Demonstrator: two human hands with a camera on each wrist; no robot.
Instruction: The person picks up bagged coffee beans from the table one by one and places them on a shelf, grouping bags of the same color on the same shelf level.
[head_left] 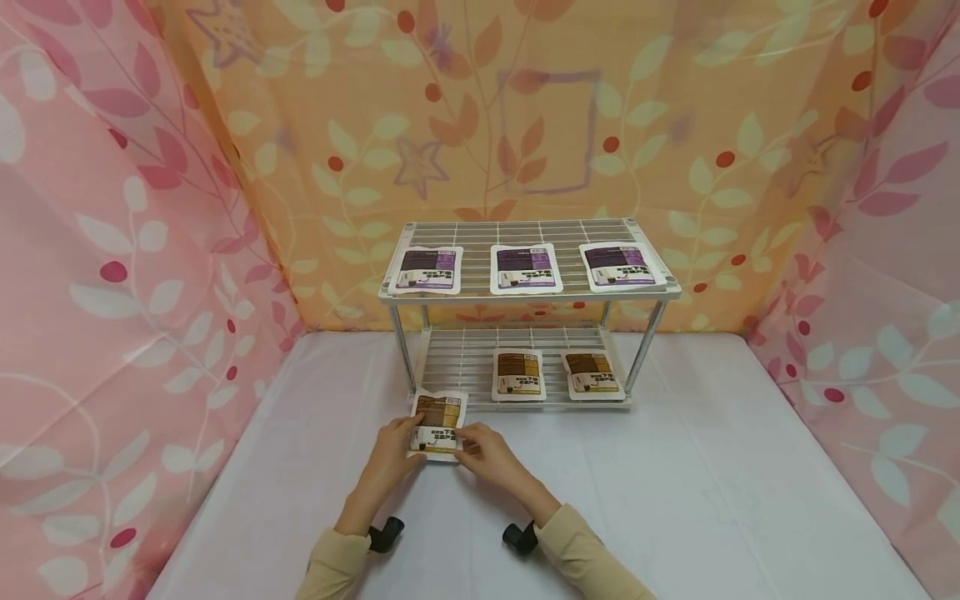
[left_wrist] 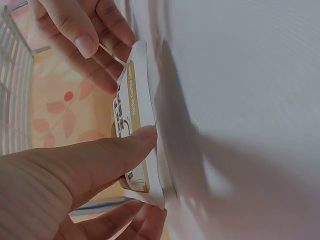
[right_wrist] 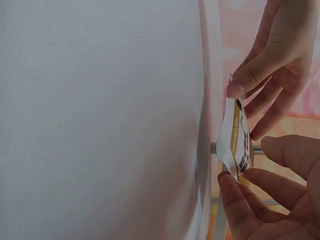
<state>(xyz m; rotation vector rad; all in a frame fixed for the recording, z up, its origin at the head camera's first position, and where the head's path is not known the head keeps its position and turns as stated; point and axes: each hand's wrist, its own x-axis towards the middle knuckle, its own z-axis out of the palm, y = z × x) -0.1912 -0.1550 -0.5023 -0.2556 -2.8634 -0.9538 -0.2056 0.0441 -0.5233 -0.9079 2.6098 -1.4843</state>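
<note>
A white-edged coffee packet (head_left: 437, 433) with a brown and yellow label is between both hands, just in front of the rack's lower left corner. It leans back, with its bottom edge close above the white cloth. My left hand (head_left: 395, 444) grips its left side, thumb (left_wrist: 142, 140) on the front and other fingers behind. At the right edge, my right hand (head_left: 491, 454) holds the packet's corner with its fingertips (right_wrist: 230, 182). The right thumb (right_wrist: 277, 150) stands apart from the packet in the right wrist view.
A two-tier wire rack (head_left: 525, 297) stands behind the hands. Two brown-label packets, one in the middle (head_left: 519, 375) and one at the right (head_left: 592, 375), lie on its lower shelf. Three purple-label packets (head_left: 526, 269) lie on top. Patterned curtains (head_left: 480, 108) enclose the white-covered table (head_left: 675, 500).
</note>
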